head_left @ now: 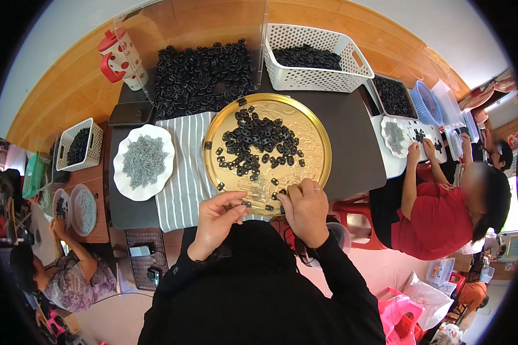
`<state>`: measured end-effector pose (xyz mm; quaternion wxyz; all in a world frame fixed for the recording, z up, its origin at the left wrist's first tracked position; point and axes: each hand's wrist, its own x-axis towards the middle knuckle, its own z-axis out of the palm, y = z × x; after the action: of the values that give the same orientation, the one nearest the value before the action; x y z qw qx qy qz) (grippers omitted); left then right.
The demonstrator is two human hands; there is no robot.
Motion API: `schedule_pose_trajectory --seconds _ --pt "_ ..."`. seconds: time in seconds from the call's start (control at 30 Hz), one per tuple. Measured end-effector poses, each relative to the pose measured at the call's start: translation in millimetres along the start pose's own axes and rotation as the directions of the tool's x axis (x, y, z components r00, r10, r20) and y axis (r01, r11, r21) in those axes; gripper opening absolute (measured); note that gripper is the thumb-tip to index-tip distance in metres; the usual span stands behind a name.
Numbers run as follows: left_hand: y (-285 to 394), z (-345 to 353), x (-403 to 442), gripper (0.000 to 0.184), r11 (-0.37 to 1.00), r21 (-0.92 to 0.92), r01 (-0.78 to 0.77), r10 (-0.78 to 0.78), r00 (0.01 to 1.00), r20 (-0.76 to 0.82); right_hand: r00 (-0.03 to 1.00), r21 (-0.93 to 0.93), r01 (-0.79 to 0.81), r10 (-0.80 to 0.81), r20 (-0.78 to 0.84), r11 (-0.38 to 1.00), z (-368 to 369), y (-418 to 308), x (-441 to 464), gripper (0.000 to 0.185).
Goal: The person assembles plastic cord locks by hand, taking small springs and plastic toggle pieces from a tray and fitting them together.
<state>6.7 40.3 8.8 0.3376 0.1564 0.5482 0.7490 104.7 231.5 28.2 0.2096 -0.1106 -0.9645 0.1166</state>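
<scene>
A round gold tray [313,132] holds a heap of small black pieces [259,135], with several more scattered toward its front rim. My left hand [217,221] is at the tray's front left edge, thumb and fingers pinched on a small black piece [247,204]. To its right, my right hand [306,213] reaches over the front right rim, fingers bent down at the loose black pieces; its fingertips are partly hidden, so what they hold is unclear. Left of the tray, a scalloped white plate [121,164] of small clear grey pieces lies beside a striped cloth [184,167].
Behind the tray are a clear-walled bin of black pieces [204,77] and a white basket [322,80]. A dotted cup [124,60] and a dark phone [130,114] stand at the back left. A person in red [443,213] works on the right, another person [77,276] on the left.
</scene>
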Motion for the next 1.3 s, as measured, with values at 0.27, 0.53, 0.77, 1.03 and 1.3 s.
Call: schedule_pose_trajectory --seconds 0.27,0.53,0.77,1.03,1.3 --pt "1.7 -0.4 -1.8 0.026 1.0 0.012 0.005 -0.005 1.0 -0.012 1.0 0.137 0.019 -0.022 0.02 0.99 9.9 2.7 2.8 0.009" --pt "7.4 4.8 -4.9 0.032 0.999 0.047 0.006 -0.009 0.998 0.066 0.922 0.905 -0.375 0.183 0.341 0.201 6.2 -16.9 11.2 0.009" --pt "13.4 3.7 -5.6 0.039 0.999 0.031 0.033 -0.036 0.993 0.109 0.904 0.91 -0.409 0.171 0.393 0.071 16.6 -34.5 10.9 0.002" --pt "14.9 5.4 -6.8 0.039 0.999 0.007 0.04 -0.041 0.993 0.11 0.888 0.906 -0.423 0.211 0.409 0.023 23.0 -39.2 6.2 0.001" --pt "14.8 5.0 -7.3 0.036 0.999 0.029 0.022 -0.024 0.997 0.076 0.891 0.906 -0.42 0.21 0.402 0.047 24.7 -41.7 5.3 0.003"
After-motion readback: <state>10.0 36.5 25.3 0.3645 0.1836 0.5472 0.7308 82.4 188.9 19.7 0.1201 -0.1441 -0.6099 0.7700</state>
